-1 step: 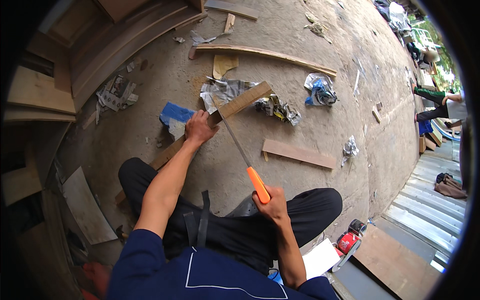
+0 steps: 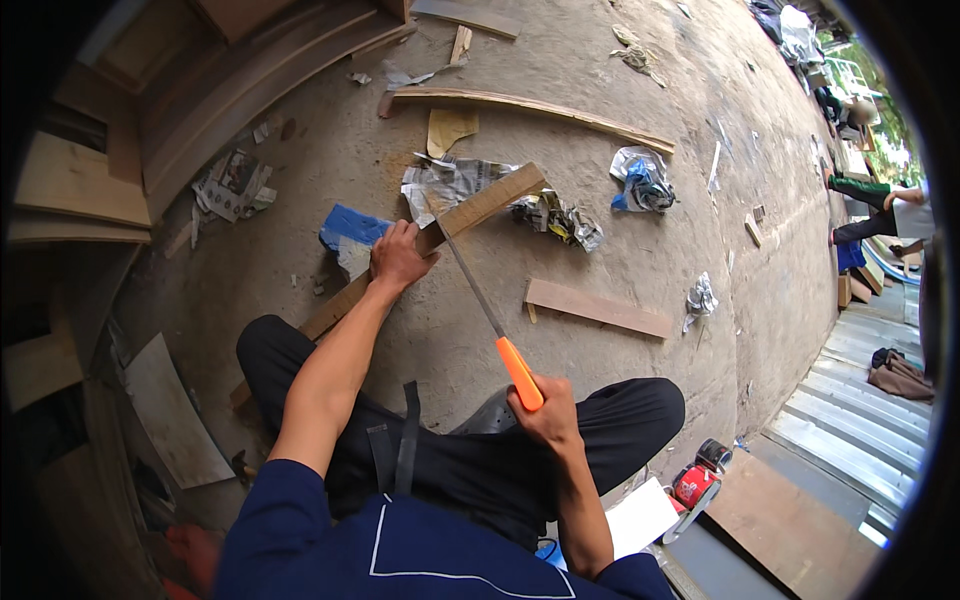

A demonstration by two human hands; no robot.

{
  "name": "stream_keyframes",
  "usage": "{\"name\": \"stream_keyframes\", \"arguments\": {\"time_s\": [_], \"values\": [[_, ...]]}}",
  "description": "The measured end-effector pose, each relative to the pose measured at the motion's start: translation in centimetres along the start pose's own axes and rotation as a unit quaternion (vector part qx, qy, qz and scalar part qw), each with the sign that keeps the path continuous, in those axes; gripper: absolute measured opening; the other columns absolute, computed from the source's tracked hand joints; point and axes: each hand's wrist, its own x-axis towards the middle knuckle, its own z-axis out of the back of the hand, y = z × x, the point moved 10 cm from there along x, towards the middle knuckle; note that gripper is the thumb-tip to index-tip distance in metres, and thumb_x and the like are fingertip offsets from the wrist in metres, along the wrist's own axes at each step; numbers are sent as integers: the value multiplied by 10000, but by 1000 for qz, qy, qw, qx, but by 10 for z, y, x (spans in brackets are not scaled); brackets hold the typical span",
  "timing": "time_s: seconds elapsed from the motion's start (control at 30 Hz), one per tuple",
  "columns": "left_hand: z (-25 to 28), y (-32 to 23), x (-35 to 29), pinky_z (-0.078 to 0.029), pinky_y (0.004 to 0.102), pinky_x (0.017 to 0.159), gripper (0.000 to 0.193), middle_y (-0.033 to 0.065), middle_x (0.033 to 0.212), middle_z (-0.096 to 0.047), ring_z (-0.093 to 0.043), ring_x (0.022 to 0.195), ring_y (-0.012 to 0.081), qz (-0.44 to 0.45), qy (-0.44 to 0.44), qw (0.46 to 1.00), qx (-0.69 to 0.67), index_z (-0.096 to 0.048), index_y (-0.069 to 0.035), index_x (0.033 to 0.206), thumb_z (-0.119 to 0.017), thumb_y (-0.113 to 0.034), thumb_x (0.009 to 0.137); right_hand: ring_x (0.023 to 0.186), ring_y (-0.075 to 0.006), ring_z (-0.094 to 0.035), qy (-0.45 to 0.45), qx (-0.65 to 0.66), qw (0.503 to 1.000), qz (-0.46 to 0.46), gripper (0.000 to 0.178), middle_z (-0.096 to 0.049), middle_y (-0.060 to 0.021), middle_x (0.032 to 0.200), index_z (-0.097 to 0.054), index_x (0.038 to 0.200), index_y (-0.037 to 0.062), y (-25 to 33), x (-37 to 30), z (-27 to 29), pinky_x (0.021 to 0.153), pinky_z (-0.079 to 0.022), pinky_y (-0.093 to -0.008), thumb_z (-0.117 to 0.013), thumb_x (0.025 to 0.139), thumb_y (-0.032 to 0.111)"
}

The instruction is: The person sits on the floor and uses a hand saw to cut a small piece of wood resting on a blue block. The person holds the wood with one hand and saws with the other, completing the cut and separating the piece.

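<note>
A long wooden beam runs slantwise over the floor from beside my left knee. My left hand is closed around it, just short of where the saw sits. My right hand grips the orange handle of a hand saw. Its narrow blade reaches up and left to the beam, its far end at the wood close to my left fingers. How deep the blade is in the wood cannot be made out. Crumpled newspaper lies under and behind the beam, and a blue sanding-block-like piece is left of my left hand.
A flat board lies right of the saw; a long strip lies beyond the beam. Wooden furniture stands at left. A red tape dispenser is by my right knee. Another person's legs show at far right.
The saw and my right hand have shifted very slightly down and right, toward me. My left hand and the beam look nearly unchanged.
</note>
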Motion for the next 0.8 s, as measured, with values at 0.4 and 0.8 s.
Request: {"name": "stream_keyframes", "arguments": {"time_s": [0.4,0.8], "values": [[-10,5,-2,-427,406,801,473,54,963,-566,-547,978,255,51,-13,998,19,-621,-87,973,-821,-280,590,614,-365,-640,-2,-18,1000,7,191,-607,-201,648,-639,764,-5,1,61,-23,585,-507,-389,-691,740,178],[-6,-2,-5,-444,406,777,413,66,909,-576,-568,926,271,26,-48,998,5,-633,-86,889,-820,-264,566,619,-374,-619,-26,-50,998,29,230,-605,-204,652,-641,741,7,1,112,-41,606,-501,-407,-696,737,230]]}}
